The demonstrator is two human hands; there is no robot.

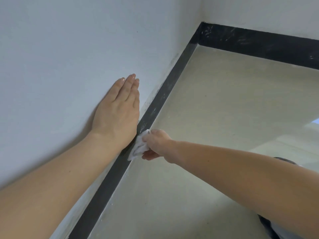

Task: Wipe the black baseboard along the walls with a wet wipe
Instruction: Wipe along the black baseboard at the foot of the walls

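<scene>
Right hand [156, 144] has the wet wipe [140, 145] bunched in its fingers, pressed onto the black baseboard [110, 180] low on the wall [60, 57]. Left hand [117, 109] lies flat and open on that wall, probably for balance; streaky baseboard ahead looks undone.

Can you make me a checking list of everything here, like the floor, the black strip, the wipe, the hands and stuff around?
Surface: glossy beige tiled floor, bare, with pale reflections at right.
Job's things: long black baseboard strip looks clean near the camera, with whitish smears beyond the wipe and past the corner; crumpled white wet wipe pressed against it.
Clutter: nothing seen.
Grippers: left hand flat on the plain white wall, fingers straight; right hand grips the wipe.
Cables: nothing seen.
Surroundings: two white walls meet at a corner; a bit of dark clothing at bottom right.
</scene>
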